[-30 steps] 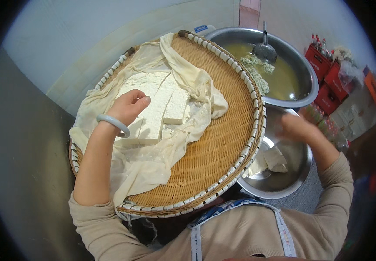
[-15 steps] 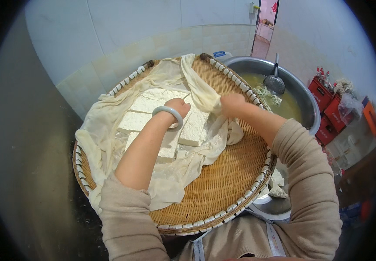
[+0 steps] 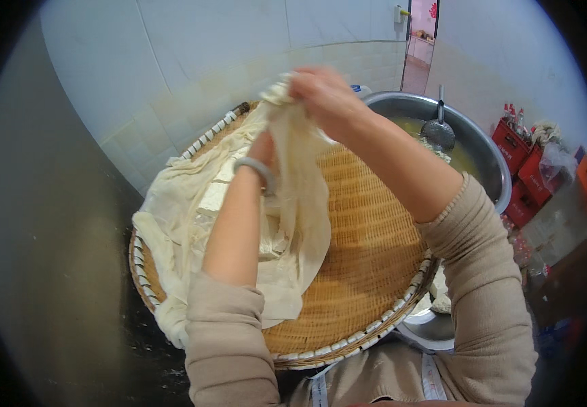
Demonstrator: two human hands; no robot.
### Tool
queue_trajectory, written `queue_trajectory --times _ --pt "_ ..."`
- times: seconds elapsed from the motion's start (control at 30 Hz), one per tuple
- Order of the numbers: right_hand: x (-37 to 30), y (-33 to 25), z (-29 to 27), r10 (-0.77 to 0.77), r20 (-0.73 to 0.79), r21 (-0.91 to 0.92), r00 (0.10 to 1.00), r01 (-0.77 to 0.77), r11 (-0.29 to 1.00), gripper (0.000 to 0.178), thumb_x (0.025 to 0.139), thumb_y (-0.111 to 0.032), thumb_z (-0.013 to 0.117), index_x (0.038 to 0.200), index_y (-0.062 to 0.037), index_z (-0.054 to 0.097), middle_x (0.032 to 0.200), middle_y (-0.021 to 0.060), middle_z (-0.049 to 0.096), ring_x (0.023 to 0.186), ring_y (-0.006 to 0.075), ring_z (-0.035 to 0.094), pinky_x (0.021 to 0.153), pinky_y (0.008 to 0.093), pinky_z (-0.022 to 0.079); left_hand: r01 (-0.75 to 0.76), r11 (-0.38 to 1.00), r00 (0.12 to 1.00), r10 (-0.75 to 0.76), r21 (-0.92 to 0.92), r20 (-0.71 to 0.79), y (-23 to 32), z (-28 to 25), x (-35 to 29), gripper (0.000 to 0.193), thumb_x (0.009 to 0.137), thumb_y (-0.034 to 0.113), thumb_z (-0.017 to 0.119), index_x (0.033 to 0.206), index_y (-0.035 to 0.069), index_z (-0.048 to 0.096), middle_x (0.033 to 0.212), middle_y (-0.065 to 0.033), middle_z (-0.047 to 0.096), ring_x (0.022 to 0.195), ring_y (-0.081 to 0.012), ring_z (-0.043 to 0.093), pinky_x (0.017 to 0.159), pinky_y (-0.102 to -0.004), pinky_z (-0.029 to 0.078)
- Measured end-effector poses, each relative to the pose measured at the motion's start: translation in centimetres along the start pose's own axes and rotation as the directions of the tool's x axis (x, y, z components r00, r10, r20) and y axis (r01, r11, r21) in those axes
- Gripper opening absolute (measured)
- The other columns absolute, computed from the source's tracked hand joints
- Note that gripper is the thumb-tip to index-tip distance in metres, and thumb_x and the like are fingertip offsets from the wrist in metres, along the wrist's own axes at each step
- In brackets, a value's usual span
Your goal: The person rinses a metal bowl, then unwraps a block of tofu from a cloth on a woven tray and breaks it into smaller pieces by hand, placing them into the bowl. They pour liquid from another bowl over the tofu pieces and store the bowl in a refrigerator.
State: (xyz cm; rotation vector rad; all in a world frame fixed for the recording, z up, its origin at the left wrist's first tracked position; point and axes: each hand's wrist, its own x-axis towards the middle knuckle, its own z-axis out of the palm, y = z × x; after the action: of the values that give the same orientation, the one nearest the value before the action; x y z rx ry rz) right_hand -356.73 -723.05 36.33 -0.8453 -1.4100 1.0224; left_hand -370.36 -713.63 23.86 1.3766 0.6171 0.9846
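A thin, cream-coloured cloth (image 3: 304, 210) hangs bunched from my right hand (image 3: 324, 98), which is closed on its gathered upper edge above the far side of the round woven bamboo tray (image 3: 368, 251). My left hand (image 3: 263, 150), with a pale bangle at its wrist, is just left of the raised cloth, over the white tofu blocks (image 3: 213, 198); its fingers are hidden and blurred. The lifted cloth covers part of the blocks. More of the cloth lies rumpled around them and drapes over the tray's left rim.
A large metal basin (image 3: 500, 169) at the right holds yellowish liquid, white curds and a skimmer (image 3: 438, 132). Below the tray's right edge, a metal bowl (image 3: 436, 332) contains white pieces. Red crates (image 3: 531, 176) with bottles stand farther right. A tiled wall (image 3: 219, 54) rises behind the tray.
My right hand has moved up and left, lifting the cloth's right side over the tofu blocks. My left hand has come off the blocks to beside the raised cloth.
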Motion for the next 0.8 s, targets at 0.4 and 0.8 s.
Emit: queue_trajectory --times 0.4,0.8 --pt "0.6 -1.8 4.7 -0.031 0.039 -0.019 0.999 0.031 0.999 0.010 0.071 -0.011 0.048 0.067 -0.0025 0.051 0.063 0.0017 0.045 0.059 0.0119 0.039 0.051 0.0280 0.032 0.250 0.933 0.883 -0.330 -0.259 -0.335 0.2 -7.4 -2.6 0.076 0.073 0.008 0.060 0.135 0.009 0.017 0.094 -0.0117 0.058 0.077 -0.0295 0.058 0.067 -0.0427 0.049" --pt "-3.6 2.3 -4.2 0.076 -0.049 0.030 0.996 -0.074 0.997 0.010 0.071 -0.008 0.049 0.068 0.0005 0.053 0.064 0.0024 0.047 0.058 0.0106 0.040 0.049 0.0270 0.031 0.520 0.801 0.706 -0.599 -0.299 -0.377 -4.1 -2.1 1.3 0.041 0.081 0.036 0.060 0.109 0.008 0.053 0.097 -0.0127 0.061 0.082 -0.0256 0.062 0.059 -0.0329 0.048"
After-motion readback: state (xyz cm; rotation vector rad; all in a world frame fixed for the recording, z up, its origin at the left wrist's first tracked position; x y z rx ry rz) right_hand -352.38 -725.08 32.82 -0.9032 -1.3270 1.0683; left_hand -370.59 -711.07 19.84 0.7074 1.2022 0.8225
